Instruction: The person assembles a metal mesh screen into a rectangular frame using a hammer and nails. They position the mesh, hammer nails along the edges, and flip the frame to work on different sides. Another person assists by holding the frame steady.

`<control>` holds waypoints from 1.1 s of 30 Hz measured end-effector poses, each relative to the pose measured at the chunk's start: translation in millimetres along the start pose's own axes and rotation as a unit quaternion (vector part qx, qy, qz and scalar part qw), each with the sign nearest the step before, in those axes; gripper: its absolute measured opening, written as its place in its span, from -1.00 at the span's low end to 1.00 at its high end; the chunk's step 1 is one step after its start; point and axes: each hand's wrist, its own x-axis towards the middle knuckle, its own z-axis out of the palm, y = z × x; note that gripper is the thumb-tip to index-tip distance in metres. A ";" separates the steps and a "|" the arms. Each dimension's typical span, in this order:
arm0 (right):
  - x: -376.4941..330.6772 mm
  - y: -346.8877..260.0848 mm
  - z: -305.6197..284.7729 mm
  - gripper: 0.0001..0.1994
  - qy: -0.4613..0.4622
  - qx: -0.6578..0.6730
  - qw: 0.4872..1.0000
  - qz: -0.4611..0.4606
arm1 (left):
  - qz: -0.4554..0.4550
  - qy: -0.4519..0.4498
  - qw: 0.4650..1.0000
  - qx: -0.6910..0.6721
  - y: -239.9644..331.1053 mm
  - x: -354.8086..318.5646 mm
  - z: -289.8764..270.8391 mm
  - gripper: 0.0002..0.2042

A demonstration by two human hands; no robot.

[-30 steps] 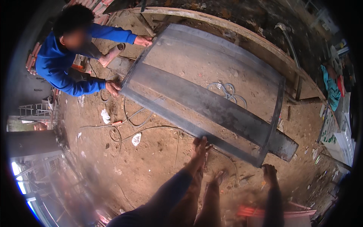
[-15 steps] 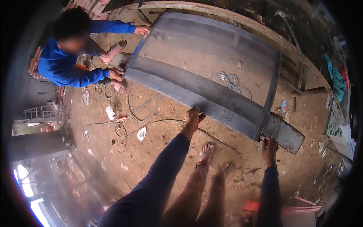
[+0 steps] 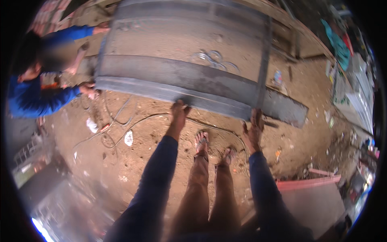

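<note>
A large rectangular see-through mesh screen in a grey frame spans the upper middle, held off the ground. My left hand is closed on its near edge, around the middle. At its near right corner my right hand grips the frame, fingers up over the edge and thumb out to the side; its fingertips are slightly blurred. Across from me on the left, a person in a blue top holds the left side of the screen with both hands. Beneath the screen lies a long grey board, its right end sticking out.
Bare dirt ground carries a looping cable near my feet and a coiled hose seen through the mesh. White scraps and a small bottle lie about. A wooden frame stands beyond; red-edged panel at lower right.
My view has turned, so the screen and the other person appear further left and higher. My right hand has moved closer to my left, up to the screen's corner.
</note>
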 end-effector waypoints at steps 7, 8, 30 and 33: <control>-0.5 24.7 -7.0 0.02 -0.057 0.059 0.997 0.008 | -0.027 -0.027 0.999 0.008 -2.3 2.9 -3.0 -0.61; -1.6 23.1 -8.1 0.03 -0.060 0.070 0.996 0.013 | -0.031 -0.020 0.999 0.012 0.3 -1.6 2.8 -0.60; 23.1 19.0 -47.1 -0.03 -0.093 0.100 0.991 -0.018 | -0.070 0.043 0.997 0.007 -4.8 -7.4 9.8 -0.29; 23.6 -0.3 -58.5 -0.09 -0.124 0.105 0.985 0.052 | -0.094 0.070 0.992 0.048 14.6 -23.0 26.6 -0.27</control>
